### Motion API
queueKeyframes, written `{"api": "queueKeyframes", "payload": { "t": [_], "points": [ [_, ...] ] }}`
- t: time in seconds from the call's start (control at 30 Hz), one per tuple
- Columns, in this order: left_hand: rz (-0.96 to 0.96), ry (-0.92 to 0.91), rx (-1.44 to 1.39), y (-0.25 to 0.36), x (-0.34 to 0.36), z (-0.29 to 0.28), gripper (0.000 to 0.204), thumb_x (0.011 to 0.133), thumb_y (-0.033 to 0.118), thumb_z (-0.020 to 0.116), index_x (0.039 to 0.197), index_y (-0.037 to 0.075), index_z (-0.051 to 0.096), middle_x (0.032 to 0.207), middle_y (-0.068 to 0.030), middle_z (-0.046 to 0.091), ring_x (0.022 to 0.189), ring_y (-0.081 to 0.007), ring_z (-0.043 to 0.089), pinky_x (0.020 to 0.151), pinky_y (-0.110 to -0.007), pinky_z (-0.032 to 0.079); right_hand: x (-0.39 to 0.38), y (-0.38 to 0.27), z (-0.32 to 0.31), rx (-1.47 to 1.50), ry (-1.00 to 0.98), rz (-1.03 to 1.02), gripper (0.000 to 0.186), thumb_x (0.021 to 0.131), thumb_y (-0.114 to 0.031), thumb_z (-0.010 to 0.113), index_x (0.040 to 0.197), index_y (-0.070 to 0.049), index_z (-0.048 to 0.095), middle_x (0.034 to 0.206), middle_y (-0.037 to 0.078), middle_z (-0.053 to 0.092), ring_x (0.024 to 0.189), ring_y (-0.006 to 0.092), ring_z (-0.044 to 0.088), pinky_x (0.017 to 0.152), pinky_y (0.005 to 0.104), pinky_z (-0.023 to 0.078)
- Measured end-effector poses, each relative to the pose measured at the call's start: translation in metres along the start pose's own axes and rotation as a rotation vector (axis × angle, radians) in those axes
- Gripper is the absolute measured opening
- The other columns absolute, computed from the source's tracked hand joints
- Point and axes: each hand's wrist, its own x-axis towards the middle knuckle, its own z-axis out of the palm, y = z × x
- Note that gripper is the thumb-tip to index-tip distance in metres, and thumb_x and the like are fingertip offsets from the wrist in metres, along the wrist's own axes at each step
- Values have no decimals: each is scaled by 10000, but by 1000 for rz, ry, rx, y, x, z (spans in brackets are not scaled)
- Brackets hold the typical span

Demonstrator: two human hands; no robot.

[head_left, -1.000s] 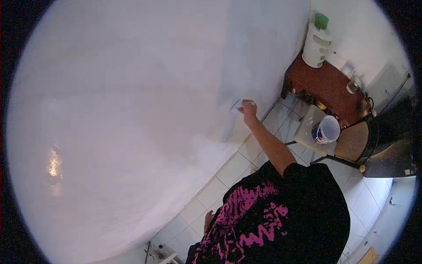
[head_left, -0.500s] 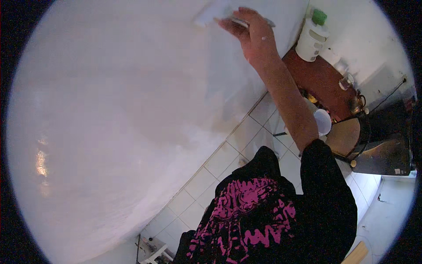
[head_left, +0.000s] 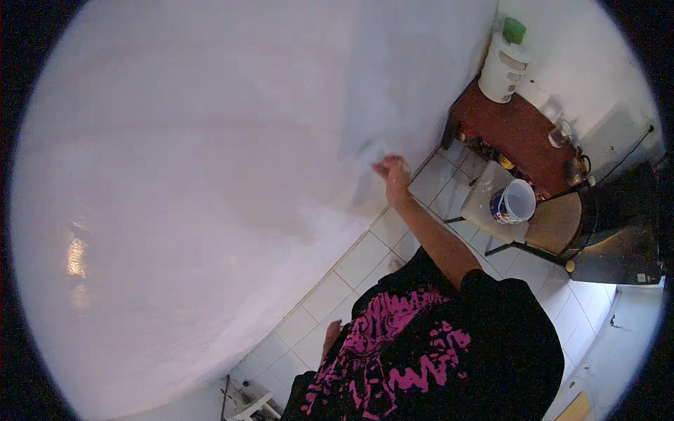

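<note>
My right hand [head_left: 395, 170] is closed around a thin, flat, pale tool that looks like a putty knife [head_left: 373, 153], blurred by motion. It lies against the lower part of the white wall [head_left: 210, 140], near where the wall meets the floor. Around it the wall has a bluish-grey, damp-looking patch [head_left: 414, 77]. White specks mark the hand. Beside my black shirt with a pink print, my left hand [head_left: 332, 337] shows only in part, low and away from the wall; its fingers are too hidden to read.
A chair [head_left: 484, 193] at the right carries a white bucket [head_left: 518, 201]. Behind it stands a reddish-brown table [head_left: 516, 133] with a white container [head_left: 503, 74] and a metal pot [head_left: 577, 168]. Pale tiles [head_left: 363, 259] cover the floor. A white object [head_left: 256, 407] lies at the bottom left.
My right hand has swept down the wall with the putty knife, from the top of the view toward the floor. My left hand has come into sight beside the shirt.
</note>
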Motion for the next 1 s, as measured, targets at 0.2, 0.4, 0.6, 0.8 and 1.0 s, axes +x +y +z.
{"api": "queueKeyframes", "payload": {
  "t": [0.2, 0.4, 0.6, 0.8, 1.0],
  "points": [
    [-22, -17, 18, -11, -5, 11, 589, 838, 518, 541, 1253, 109, 453, 1160, -124, 575, 1055, -303, 547, 863, -508, 412, 0, 57, 15, 46, 182, 211, 118, 793, -58, 600, 895, -72, 542, 852, 73, 569, 687, 205, 577, 696, 399, 566],
    [-30, -14, 20, -28, -7, 21, 595, 836, 529, 536, 1256, 117, 448, 1153, -123, 579, 1053, -303, 546, 856, -520, 409, -50, -22, 165, 104, 57, -81, 114, 799, 11, 551, 880, -65, 530, 837, 77, 551, 654, 184, 547, 731, 386, 573],
    [-6, -31, 53, -31, -1, 37, 600, 835, 540, 531, 1259, 124, 443, 1147, -121, 583, 1052, -303, 545, 849, -532, 406, -90, -125, 251, 168, -174, -67, 67, 828, -2, 524, 878, -35, 495, 832, 85, 554, 763, 249, 611, 801, 435, 556],
    [107, 17, 155, -14, 21, 42, 606, 834, 551, 527, 1261, 131, 438, 1140, -120, 587, 1051, -303, 545, 842, -545, 403, -82, -110, 244, 226, -430, -292, 78, 858, -18, 539, 895, -44, 475, 847, 97, 560, 917, 341, 625, 851, 515, 517],
    [57, 64, -39, -17, 28, 53, 582, 825, 549, 528, 1243, 150, 463, 1110, -104, 611, 1010, -295, 575, 778, -546, 410, -77, -25, 143, 126, -195, -257, 73, 872, -26, 543, 908, -28, 480, 934, 111, 541, 937, 343, 614, 844, 500, 526]
  ]
}}
